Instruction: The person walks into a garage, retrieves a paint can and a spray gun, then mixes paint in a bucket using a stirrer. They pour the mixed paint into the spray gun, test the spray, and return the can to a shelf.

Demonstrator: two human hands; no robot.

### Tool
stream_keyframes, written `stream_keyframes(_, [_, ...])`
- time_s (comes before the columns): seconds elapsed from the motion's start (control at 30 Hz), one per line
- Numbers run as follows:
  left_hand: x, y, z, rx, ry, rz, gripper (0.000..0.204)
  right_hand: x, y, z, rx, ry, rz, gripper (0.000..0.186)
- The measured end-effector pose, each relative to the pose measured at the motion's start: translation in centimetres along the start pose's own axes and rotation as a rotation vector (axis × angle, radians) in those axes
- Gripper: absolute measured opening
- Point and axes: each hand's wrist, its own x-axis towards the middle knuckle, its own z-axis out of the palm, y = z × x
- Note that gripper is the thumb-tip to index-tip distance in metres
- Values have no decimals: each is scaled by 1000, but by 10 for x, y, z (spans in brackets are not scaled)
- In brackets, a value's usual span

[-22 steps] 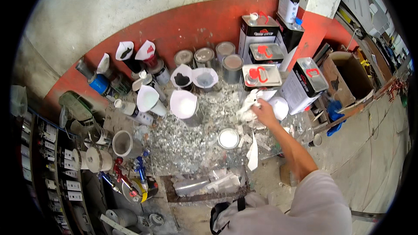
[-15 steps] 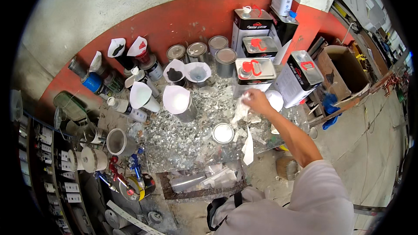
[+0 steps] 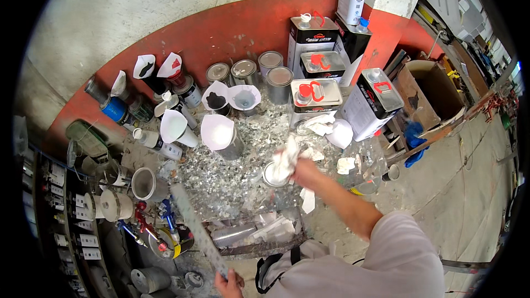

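My right hand (image 3: 305, 174) is closed around a crumpled white rag (image 3: 285, 160). The rag hangs directly over a small round tin (image 3: 271, 179) and hides most of its top; whether they touch, I cannot tell. At the lower edge my left hand (image 3: 229, 283) grips the near end of a long, flat pale strip (image 3: 196, 226), like a ruler or mixing stick, with spots along it. The strip slants up and left, past the left front corner of the paint-spattered table (image 3: 221, 193).
Behind stand rectangular solvent cans (image 3: 317, 96), lidded round tins (image 3: 279, 83) and cups topped with paper strainers (image 3: 218, 135). Spray guns (image 3: 146, 218) hang at the left front beside a grey plastic tub (image 3: 148, 183). White scraps (image 3: 346, 164) lie at the right; a cardboard box (image 3: 430, 91) stands beyond.
My right hand has moved from beside the front solvent can toward me and left, bringing the rag over the small tin. My left hand has come into view, and the strip has risen and steepened.
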Motion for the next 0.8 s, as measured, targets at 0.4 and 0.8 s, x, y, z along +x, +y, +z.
stream_keyframes(0.4, [45, 42, 95, -15, -114, 0, 14, -100, 118, 112, -55, -410, 194, 26])
stream_keyframes(0.8, [30, 31, 96, -31, -83, -36, 12, -98, 131, 92, -479, -469, 196, 24])
